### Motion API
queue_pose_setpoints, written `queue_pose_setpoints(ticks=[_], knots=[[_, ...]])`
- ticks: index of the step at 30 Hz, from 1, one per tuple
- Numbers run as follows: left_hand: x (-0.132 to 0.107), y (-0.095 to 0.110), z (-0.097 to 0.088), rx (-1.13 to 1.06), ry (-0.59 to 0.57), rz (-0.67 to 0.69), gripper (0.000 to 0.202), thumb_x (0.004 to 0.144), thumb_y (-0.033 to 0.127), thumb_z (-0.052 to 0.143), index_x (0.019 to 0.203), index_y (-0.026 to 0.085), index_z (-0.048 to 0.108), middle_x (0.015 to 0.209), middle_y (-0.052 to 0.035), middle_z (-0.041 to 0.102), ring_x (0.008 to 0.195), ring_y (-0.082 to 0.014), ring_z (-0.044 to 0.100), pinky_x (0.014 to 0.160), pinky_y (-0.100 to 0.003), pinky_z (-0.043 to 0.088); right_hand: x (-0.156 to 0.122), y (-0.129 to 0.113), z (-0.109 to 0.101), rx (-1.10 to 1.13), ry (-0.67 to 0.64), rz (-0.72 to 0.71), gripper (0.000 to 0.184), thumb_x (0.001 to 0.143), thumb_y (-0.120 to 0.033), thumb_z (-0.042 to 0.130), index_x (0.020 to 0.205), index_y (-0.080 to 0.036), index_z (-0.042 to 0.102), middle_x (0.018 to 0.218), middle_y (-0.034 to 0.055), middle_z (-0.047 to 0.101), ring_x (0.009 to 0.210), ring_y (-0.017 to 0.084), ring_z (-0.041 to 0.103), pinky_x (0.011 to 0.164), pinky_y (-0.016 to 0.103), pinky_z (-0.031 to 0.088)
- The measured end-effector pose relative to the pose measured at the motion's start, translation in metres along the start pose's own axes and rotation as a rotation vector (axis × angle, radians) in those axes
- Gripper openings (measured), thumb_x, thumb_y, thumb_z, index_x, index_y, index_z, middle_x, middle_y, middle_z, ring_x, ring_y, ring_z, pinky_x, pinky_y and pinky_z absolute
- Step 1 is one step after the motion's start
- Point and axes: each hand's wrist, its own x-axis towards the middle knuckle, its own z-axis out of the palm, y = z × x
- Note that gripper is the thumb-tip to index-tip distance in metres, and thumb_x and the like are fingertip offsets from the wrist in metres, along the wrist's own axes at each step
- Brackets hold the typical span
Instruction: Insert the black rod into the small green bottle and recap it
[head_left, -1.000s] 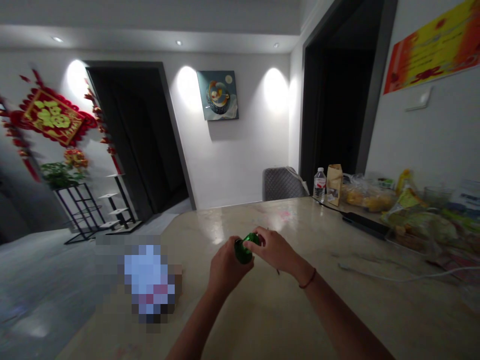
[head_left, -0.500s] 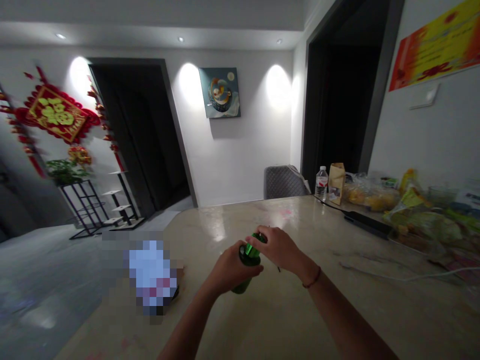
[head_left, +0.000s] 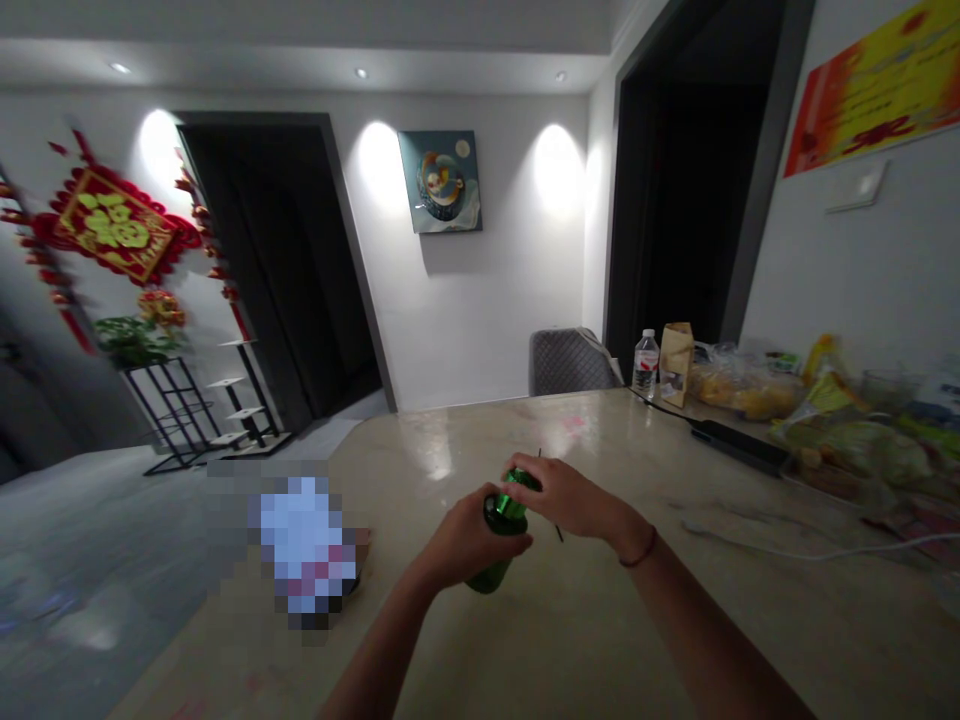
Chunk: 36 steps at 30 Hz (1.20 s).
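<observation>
A green glass bottle [head_left: 506, 512] lies tilted in front of me above the marble counter [head_left: 420, 440], its base pointing down and toward me. My left hand [head_left: 476, 545] is shut around the bottle's body. My right hand [head_left: 566, 497] closes over its upper end and hides the top. A thin dark stick or wire [head_left: 556, 530] shows beside my right hand, though what it is stays unclear. A pixelated patch [head_left: 304, 545] on the counter's left side hides whatever lies there.
Along the counter's right side stand a water bottle [head_left: 645, 365], a paper bag [head_left: 677, 365], and plastic food bags [head_left: 742, 390]. A black power strip [head_left: 739, 447] and a white cable [head_left: 795, 553] lie nearer. A grey chair [head_left: 571, 362] stands beyond the counter.
The bottle has swung from nearly end-on to tilted, with its base now showing below my left hand. Both hands have shifted slightly right.
</observation>
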Motion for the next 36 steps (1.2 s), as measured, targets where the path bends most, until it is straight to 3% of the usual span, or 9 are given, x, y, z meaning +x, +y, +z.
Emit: queue_pose_setpoints(ticks=[3, 8, 12, 15, 18, 22, 27, 31, 36], knots=[[-0.001, 0.003, -0.002, 0.062, -0.017, 0.011, 0.045, 0.056, 0.04, 0.067, 0.095, 0.021, 0.057, 0.084, -0.0024, 0.066, 0.074, -0.0184, 0.06, 0.063, -0.025, 0.041, -0.005, 0.001, -0.007, 0.079, -0.068, -0.042, 0.025, 0.081, -0.026, 0.047, 0.104, -0.019, 0.054, 0.095, 0.0027, 0.06, 0.083, 0.012, 0.054, 0.073, 0.022, 0.038], [-0.002, 0.015, -0.007, 0.328, -0.036, -0.052, 0.043, 0.057, 0.046, 0.064, 0.092, 0.023, 0.054, 0.083, -0.002, 0.065, 0.074, -0.019, 0.06, 0.059, -0.024, 0.039, -0.01, -0.004, -0.007, 0.038, -0.065, 0.09, 0.068, 0.074, -0.037, 0.057, 0.132, -0.018, 0.029, 0.104, 0.0091, 0.058, 0.089, 0.017, 0.055, 0.075, 0.027, 0.039], [-0.003, 0.021, -0.007, 0.38, 0.004, -0.086, 0.05, 0.058, 0.049, 0.063, 0.099, 0.023, 0.051, 0.085, -0.0033, 0.065, 0.075, -0.0202, 0.061, 0.06, -0.025, 0.039, -0.004, -0.01, -0.002, -0.157, 0.081, 0.298, 0.047, 0.082, -0.054, 0.036, 0.103, -0.016, 0.054, 0.089, 0.0105, 0.062, 0.081, 0.021, 0.057, 0.071, 0.032, 0.038], [-0.003, 0.02, -0.007, 0.394, 0.004, -0.118, 0.05, 0.057, 0.049, 0.063, 0.098, 0.023, 0.05, 0.084, -0.0036, 0.065, 0.076, -0.0212, 0.061, 0.06, -0.026, 0.039, -0.002, -0.01, -0.002, -0.186, 0.059, 0.312, 0.041, 0.083, -0.052, 0.036, 0.086, -0.017, 0.056, 0.08, 0.0082, 0.062, 0.075, 0.02, 0.057, 0.067, 0.031, 0.038], [-0.003, 0.019, -0.007, 0.385, -0.003, -0.13, 0.045, 0.058, 0.048, 0.063, 0.093, 0.023, 0.051, 0.083, -0.0032, 0.065, 0.075, -0.0208, 0.061, 0.059, -0.025, 0.039, -0.005, -0.005, -0.004, -0.05, 0.003, 0.148, 0.027, 0.08, -0.037, 0.046, 0.099, -0.018, 0.052, 0.094, 0.0071, 0.06, 0.083, 0.017, 0.056, 0.072, 0.029, 0.039], [-0.003, 0.021, -0.008, 0.355, -0.009, -0.116, 0.042, 0.059, 0.049, 0.061, 0.091, 0.022, 0.051, 0.083, -0.0031, 0.065, 0.076, -0.02, 0.061, 0.059, -0.024, 0.039, -0.009, -0.004, -0.003, -0.041, 0.04, 0.118, 0.054, 0.07, -0.033, 0.058, 0.118, -0.014, 0.04, 0.119, 0.0148, 0.048, 0.106, 0.022, 0.048, 0.087, 0.032, 0.036], [-0.004, 0.022, -0.008, 0.418, 0.004, -0.137, 0.047, 0.058, 0.05, 0.062, 0.094, 0.022, 0.05, 0.085, -0.0044, 0.065, 0.076, -0.0214, 0.061, 0.059, -0.025, 0.038, -0.005, -0.006, 0.003, -0.061, 0.053, 0.334, 0.043, 0.078, -0.049, 0.046, 0.106, -0.016, 0.047, 0.089, 0.0102, 0.061, 0.078, 0.021, 0.058, 0.071, 0.033, 0.039], [-0.003, 0.021, -0.007, 0.431, -0.02, -0.132, 0.044, 0.059, 0.048, 0.062, 0.093, 0.023, 0.05, 0.087, -0.0037, 0.065, 0.078, -0.0203, 0.061, 0.059, -0.024, 0.038, -0.005, 0.0, 0.002, 0.055, 0.055, 0.173, 0.045, 0.071, -0.033, 0.06, 0.111, -0.018, 0.045, 0.101, 0.0093, 0.058, 0.083, 0.017, 0.056, 0.071, 0.028, 0.039], [-0.002, 0.02, -0.006, 0.456, 0.001, -0.139, 0.046, 0.059, 0.049, 0.06, 0.095, 0.023, 0.05, 0.086, -0.0042, 0.065, 0.076, -0.0206, 0.061, 0.059, -0.025, 0.038, -0.002, 0.005, 0.004, 0.074, 0.13, 0.158, 0.047, 0.076, -0.041, 0.054, 0.115, -0.016, 0.046, 0.092, 0.0082, 0.058, 0.076, 0.015, 0.055, 0.069, 0.029, 0.041]])
